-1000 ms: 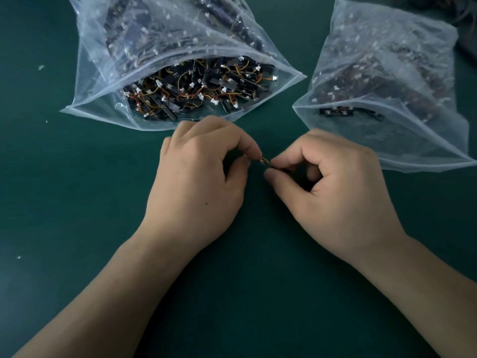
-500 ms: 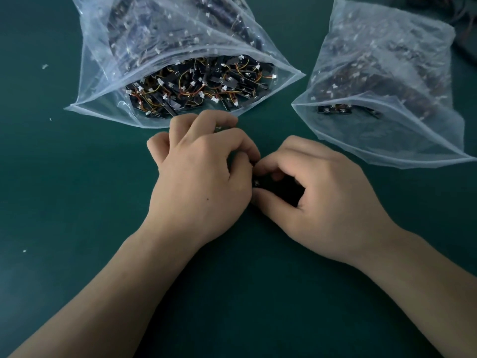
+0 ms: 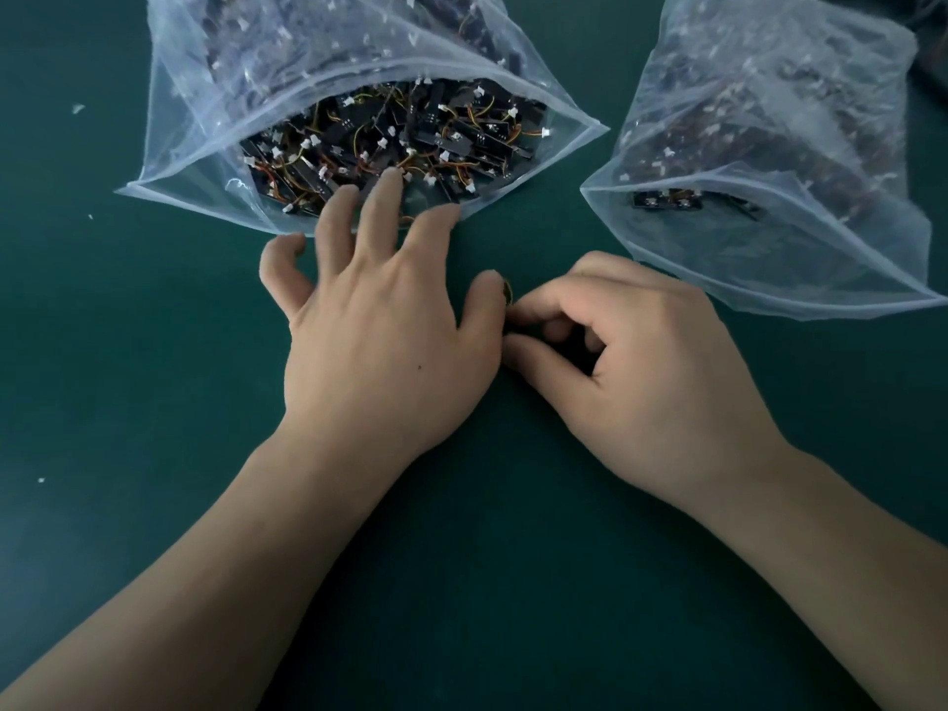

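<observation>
My left hand (image 3: 379,325) lies spread with straight fingers, its fingertips at the mouth of the left plastic bag (image 3: 195,120). That bag lies open and holds several small black modules with orange wires and white plugs (image 3: 410,141). My right hand (image 3: 631,366) is curled on the green table, pinching a small dark wired part (image 3: 508,292) between thumb and forefinger, mostly hidden. The part sits right beside my left thumb.
A second clear plastic bag (image 3: 800,248) with similar black modules lies at the right, its mouth toward me. The dark green table top (image 3: 154,382) has a few white specks at the left. Dark cables show at the top right corner.
My left hand let go of the small part, opened its fingers and reached forward to the left bag's mouth. My right hand stayed curled on the part.
</observation>
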`<action>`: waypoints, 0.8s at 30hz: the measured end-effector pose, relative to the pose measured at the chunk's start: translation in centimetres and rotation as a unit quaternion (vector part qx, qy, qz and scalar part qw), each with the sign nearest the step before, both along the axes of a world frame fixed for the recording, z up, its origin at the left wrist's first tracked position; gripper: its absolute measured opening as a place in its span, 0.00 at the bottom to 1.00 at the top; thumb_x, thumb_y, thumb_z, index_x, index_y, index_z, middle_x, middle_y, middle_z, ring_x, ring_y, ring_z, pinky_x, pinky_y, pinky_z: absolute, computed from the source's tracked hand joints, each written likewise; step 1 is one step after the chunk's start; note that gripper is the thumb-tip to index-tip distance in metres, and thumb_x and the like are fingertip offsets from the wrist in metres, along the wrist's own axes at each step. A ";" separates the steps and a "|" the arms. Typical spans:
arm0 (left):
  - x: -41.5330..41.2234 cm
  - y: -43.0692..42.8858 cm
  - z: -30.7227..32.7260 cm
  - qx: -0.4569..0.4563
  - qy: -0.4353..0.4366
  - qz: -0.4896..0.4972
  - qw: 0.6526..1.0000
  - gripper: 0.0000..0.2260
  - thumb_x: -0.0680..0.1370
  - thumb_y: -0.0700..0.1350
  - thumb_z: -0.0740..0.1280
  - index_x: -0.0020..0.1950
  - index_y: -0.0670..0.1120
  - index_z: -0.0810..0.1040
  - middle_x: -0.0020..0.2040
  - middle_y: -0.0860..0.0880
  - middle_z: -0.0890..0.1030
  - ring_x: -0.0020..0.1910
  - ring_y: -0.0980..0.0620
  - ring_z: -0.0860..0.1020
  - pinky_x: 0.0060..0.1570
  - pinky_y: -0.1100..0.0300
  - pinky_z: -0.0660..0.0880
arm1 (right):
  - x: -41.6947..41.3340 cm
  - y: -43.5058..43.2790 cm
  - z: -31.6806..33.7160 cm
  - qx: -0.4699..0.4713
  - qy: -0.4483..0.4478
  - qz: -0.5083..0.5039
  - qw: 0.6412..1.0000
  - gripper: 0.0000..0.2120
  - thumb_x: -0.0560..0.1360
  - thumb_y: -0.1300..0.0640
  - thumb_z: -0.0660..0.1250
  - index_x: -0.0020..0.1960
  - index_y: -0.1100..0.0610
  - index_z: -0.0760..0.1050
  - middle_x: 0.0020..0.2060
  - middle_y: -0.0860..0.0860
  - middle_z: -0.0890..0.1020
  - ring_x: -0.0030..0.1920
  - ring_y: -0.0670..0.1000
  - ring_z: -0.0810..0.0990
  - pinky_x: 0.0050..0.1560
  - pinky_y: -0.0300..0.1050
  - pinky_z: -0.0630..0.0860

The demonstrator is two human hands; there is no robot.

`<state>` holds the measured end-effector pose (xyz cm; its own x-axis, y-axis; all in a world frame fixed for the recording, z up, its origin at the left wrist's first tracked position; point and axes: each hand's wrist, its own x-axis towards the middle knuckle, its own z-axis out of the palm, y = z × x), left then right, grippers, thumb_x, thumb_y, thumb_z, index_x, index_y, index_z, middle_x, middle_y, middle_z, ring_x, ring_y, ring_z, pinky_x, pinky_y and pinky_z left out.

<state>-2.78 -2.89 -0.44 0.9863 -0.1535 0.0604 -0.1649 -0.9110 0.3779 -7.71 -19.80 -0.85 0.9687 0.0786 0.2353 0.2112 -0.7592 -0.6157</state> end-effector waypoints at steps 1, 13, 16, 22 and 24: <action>0.0 0.0 0.0 -0.012 0.002 0.001 1.000 0.27 0.81 0.62 0.56 0.79 0.55 0.68 0.85 0.52 0.58 0.84 0.49 0.51 0.80 0.35 0.50 | 0.0 0.0 0.0 0.003 0.000 -0.005 1.000 0.05 0.77 0.48 0.76 0.50 0.48 0.84 0.40 0.43 0.77 0.39 0.44 0.75 0.39 0.51 0.76; 0.1 -0.2 0.1 -0.036 -0.006 0.015 0.999 0.28 0.83 0.67 0.45 0.78 0.61 0.69 0.83 0.50 0.59 0.80 0.52 0.52 0.76 0.43 0.44 | 0.1 0.0 0.0 -0.045 -0.017 -0.008 0.999 0.10 0.80 0.55 0.67 0.57 0.51 0.85 0.42 0.46 0.79 0.40 0.51 0.77 0.42 0.54 0.77; -0.1 -0.1 0.1 -0.057 -0.012 0.025 0.998 0.26 0.82 0.67 0.49 0.74 0.60 0.73 0.78 0.50 0.60 0.77 0.54 0.52 0.75 0.48 0.45 | 0.1 0.0 0.1 -0.079 -0.032 -0.034 0.996 0.12 0.79 0.51 0.69 0.59 0.52 0.84 0.47 0.48 0.78 0.49 0.53 0.77 0.54 0.57 0.75; 0.0 -0.2 0.2 -0.032 -0.008 0.019 0.999 0.28 0.82 0.67 0.48 0.76 0.59 0.71 0.83 0.51 0.59 0.80 0.52 0.51 0.77 0.42 0.45 | 0.0 0.1 0.3 -0.100 -0.005 0.004 0.995 0.13 0.79 0.53 0.67 0.62 0.51 0.83 0.68 0.45 0.77 0.69 0.51 0.72 0.71 0.49 0.64; 0.1 -0.1 0.2 -0.044 -0.010 0.020 0.999 0.28 0.82 0.66 0.49 0.76 0.57 0.72 0.82 0.54 0.61 0.79 0.53 0.53 0.76 0.45 0.46 | 0.0 0.1 0.4 -0.102 -0.003 0.015 0.995 0.13 0.80 0.54 0.66 0.62 0.50 0.83 0.66 0.44 0.79 0.69 0.50 0.73 0.71 0.50 0.64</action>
<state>-2.71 -3.03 -0.23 0.9900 -0.1077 0.0911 -0.1376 -0.8805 0.4537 -7.71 -19.74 -0.50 0.9640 0.1542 0.2167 0.2385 -0.8618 -0.4476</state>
